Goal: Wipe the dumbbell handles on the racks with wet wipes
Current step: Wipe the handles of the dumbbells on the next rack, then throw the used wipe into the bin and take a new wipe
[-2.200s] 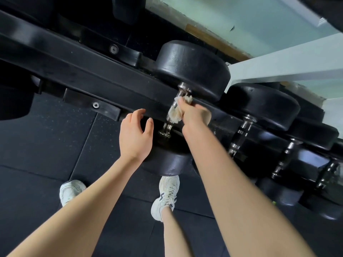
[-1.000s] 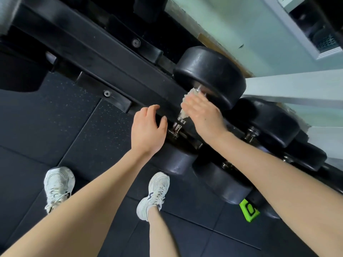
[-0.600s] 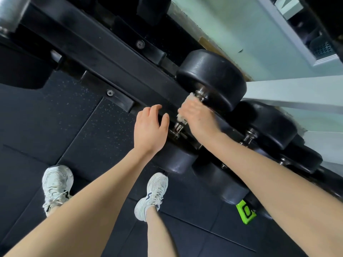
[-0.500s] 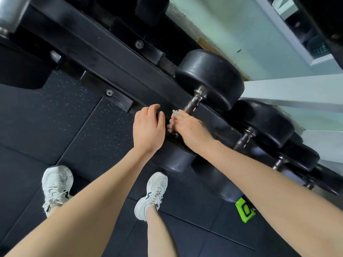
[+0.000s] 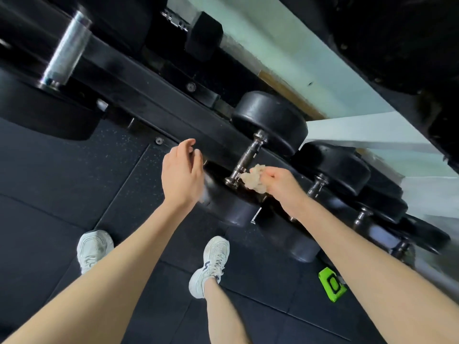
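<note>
At centre of the head view, a black round-headed dumbbell [image 5: 270, 121] lies tilted on the dark rack [image 5: 149, 95], its knurled chrome dumbbell handle [image 5: 249, 155] running from the upper head down to the nearer head. The right hand [image 5: 282, 182] grips a crumpled, off-white wet wipe [image 5: 253, 180] between curled fingers and thumb. The wipe sits at the lower end of the handle, just beside the collar; whether it touches the metal cannot be told. The left hand [image 5: 181, 175] hovers beside the nearer head with fingers loosely curved and spread, holding nothing; its edge is blurred. To the right, further dumbbells follow along the same tier, the next handle [image 5: 316, 186] showing just past the right wrist. At upper left, a thicker chrome bar [image 5: 65, 48] joins two large black heads, and a small hex dumbbell [image 5: 203, 36] rests on a higher tier. Below, two white trainers [image 5: 211, 264] stand on the dark speckled rubber floor [image 5: 74, 170]. A bright green object [image 5: 331, 284] lies on the floor under the right forearm.
</note>
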